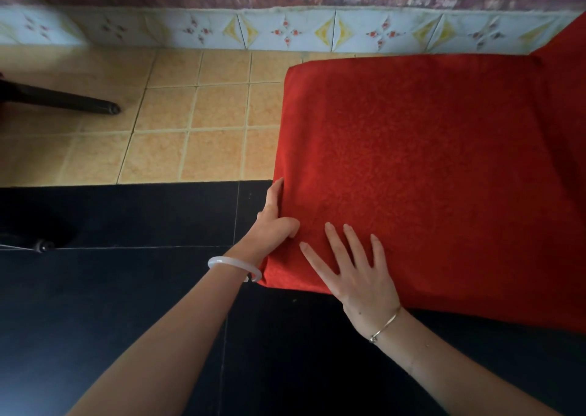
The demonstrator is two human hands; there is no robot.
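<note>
Red patterned fabric covers the largest thing in view, the red cushion [428,168]. It lies flat on the right side of the picture, with its near-left corner hanging over the black floor [126,288] and its far edge close to the wall. Beyond the black strip is a floor of orange tiles [215,111], and a pale tile border [285,32] with flower motifs runs along the wall's foot. A dark furniture leg [63,100] slants across the tiles, well apart from the cushion.

The left grip [276,222] is clamped on the cushion's left edge, with the fingers down its side and the thumb dug into the top. The right grip [358,273] lies apart and flat, fingers spread, pressing on the top just beside the near-left corner. A white bangle [233,262] touches that corner, and a thin gold bracelet [385,323] circles the right wrist.

The work looks like smoothing or tucking the cover at this corner. A hard pull from the left could drag the fabric into a ridge under the flat palm, or shift the whole cushion off its line. The bangle could also snag the cloth at the corner.
</note>
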